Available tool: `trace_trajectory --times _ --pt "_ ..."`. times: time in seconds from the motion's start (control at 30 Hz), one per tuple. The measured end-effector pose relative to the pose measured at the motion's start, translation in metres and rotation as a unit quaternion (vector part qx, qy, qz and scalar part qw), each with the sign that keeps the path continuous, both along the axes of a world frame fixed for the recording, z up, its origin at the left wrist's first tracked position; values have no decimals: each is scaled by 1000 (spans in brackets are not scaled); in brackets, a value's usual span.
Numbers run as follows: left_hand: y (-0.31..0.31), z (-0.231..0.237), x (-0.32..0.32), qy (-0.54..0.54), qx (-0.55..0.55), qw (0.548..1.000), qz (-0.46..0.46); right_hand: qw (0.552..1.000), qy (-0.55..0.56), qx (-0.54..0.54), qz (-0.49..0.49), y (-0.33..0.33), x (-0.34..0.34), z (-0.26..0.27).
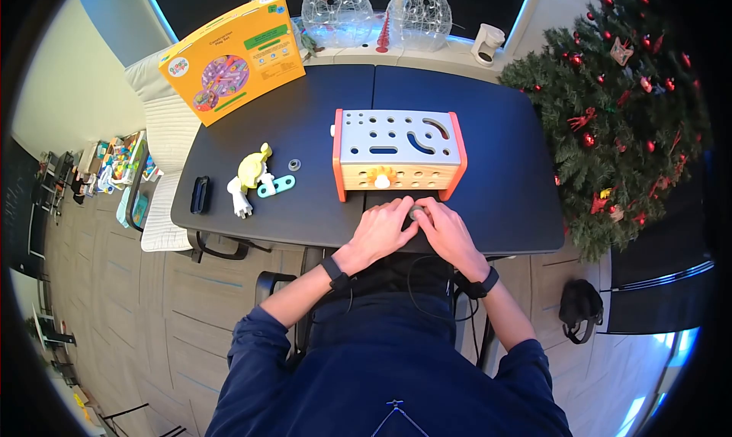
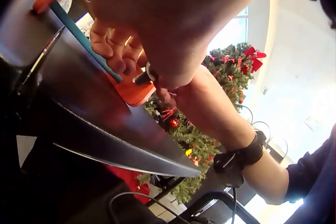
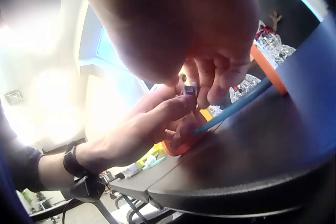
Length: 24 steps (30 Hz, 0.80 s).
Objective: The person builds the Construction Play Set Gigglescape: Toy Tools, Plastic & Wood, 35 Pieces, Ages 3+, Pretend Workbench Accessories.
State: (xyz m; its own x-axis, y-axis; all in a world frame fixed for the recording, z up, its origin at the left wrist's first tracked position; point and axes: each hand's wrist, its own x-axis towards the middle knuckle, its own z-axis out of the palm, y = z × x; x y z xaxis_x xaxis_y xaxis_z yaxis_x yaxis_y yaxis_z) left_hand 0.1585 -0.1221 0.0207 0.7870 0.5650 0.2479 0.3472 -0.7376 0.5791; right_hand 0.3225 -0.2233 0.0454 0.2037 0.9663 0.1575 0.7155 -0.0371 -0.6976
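Note:
Over the table's near edge, my left hand (image 1: 383, 227) and right hand (image 1: 448, 232) meet fingertip to fingertip. Between them both pinch a small grey round piece (image 1: 415, 212), which shows as a short dark grey cylinder (image 2: 143, 78) in the left wrist view; fingers hide much of it, and I cannot tell its exact kind. Just beyond the hands stands a toy workbench (image 1: 400, 143) with a grey slotted top and red-orange end panels. A yellow gear (image 1: 382, 174) with a white knob sits on its wooden front.
Left on the table (image 1: 297, 220) lie yellow-and-white toy parts (image 1: 250, 170), a teal strip (image 1: 276, 186), a small grey ring (image 1: 294, 165) and a black case (image 1: 200, 194). An orange box (image 1: 236, 59) stands at the back left. A decorated tree (image 1: 610, 109) borders the right side.

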Motion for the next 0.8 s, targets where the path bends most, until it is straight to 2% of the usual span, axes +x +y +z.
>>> trace_trajectory --times 0.03,0.23,0.33,0.53,0.8 --pt "1 1 1 -17 -2 1000 4 1000 22 5 12 -2 -1 5" --pt "1 5 3 -79 -33 996 -6 994 -37 95 25 0 7 10" --pt "0 0 0 -73 -109 991 29 985 -93 144 27 2 10 10" --pt "8 -10 -15 -35 -149 987 53 980 -141 139 31 11 16 20" --pt "9 -6 -24 -28 -153 986 52 957 -258 134 22 20 22 40"
